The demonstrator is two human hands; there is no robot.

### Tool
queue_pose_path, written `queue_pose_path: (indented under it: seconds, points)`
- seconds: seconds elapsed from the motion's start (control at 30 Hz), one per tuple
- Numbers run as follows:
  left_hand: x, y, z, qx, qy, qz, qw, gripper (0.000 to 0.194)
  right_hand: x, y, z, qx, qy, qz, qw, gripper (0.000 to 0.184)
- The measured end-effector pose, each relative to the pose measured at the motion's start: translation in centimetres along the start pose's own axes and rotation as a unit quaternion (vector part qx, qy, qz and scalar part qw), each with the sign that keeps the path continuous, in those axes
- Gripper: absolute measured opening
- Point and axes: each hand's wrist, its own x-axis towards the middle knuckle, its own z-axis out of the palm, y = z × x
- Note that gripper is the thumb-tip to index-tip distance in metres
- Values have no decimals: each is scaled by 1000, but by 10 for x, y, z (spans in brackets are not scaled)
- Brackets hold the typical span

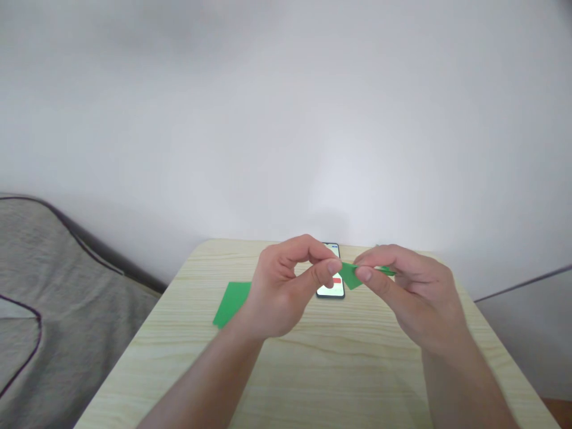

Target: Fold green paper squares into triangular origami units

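A small folded piece of green paper is held up above the table between both hands. My left hand pinches its left corner between thumb and forefinger. My right hand pinches it from the right, and a bit of green shows behind that thumb. Below and behind the hands lies a phone with a lit screen, partly hidden by my left fingers. Left of my left wrist, flat green paper rests on the table, its right side covered by the hand.
The light wood-grain table stands against a white wall. Grey fabric with dark piping is at the left, beside the table. A dark line runs along the right side, past the table's edge.
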Motion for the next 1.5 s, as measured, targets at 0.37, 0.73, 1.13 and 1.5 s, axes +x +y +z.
queue_pose_path:
  seconds: [0.37, 0.73, 1.13, 1.5]
  points:
    - [17, -14, -16, -52, 24, -64, 996, 22, 10, 5, -6, -56, -32, 87, 994, 29]
    - [24, -23, -18, -41, 67, -74, 994, 25, 14, 23, 0, -36, -52, 77, 995, 33]
    - [17, -24, -6, 70, -71, -114, 989, 35, 14, 30, 7, 50, -37, 87, 994, 27]
    - [14, -15, 8, 157, -13, -103, 982, 36, 12, 34, 11, 12, 19, 57, 998, 28]
